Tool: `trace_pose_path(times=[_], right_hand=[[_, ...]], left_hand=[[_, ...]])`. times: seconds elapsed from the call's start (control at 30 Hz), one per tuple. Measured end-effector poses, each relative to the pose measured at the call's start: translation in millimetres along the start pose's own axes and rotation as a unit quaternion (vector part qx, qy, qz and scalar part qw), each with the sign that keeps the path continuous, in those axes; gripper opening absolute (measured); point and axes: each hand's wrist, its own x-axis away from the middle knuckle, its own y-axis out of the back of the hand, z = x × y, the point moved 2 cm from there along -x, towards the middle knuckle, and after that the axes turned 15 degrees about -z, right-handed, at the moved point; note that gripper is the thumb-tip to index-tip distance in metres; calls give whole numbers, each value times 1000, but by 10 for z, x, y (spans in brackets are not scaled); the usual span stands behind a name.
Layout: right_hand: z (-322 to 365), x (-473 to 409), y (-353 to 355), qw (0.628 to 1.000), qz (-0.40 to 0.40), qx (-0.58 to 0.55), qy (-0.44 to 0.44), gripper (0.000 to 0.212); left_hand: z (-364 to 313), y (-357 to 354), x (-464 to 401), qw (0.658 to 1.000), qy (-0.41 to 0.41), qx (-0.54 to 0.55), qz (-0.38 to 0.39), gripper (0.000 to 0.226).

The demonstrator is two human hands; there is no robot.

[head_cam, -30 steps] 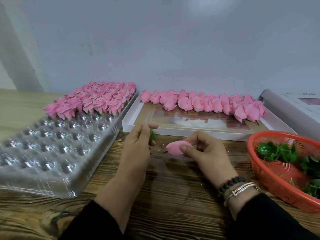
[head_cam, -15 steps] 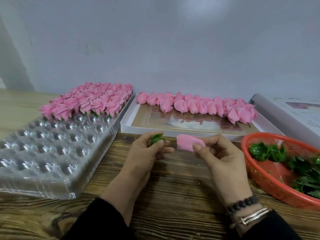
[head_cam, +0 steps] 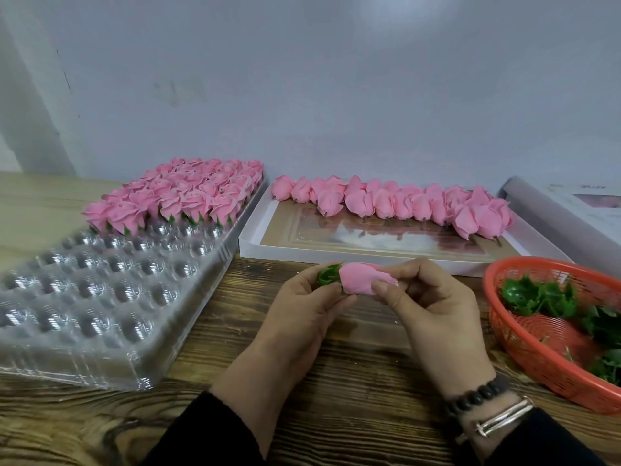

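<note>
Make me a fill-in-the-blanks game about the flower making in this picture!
The right hand pinches a ____ flower bud. The left hand holds a ____ leafy cap against the bud's base. The red basket of spare caps sits on the person's ____ side. The clear tray with finished roses lies to the person's ____.
Missing words: pink, green, right, left.

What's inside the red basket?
Loose green leaf pieces lie in the basket; its bare mesh floor shows between them. Anything beneath them, or past the picture's edge, is hidden.
</note>
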Motion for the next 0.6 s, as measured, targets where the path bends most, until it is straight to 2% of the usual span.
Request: trace_pose_path(times=[0.1,0.23,0.4,0.6], right_hand=[[-13,7,-12,999,4,29,16,23],[-21,-5,-21,997,6,59,43,31],[12,-11,-27,988,4,111,112,38],[44,0,-79,966,60,176,179,5]], left_hand=[[11,5,9,999,-33,-34,-4,24],[42,-2,12,992,-69,-101,-5,33],[57,-33,40,984,-91,-154,16,37],[90,-97,113,991,-68,-97,63,40]])
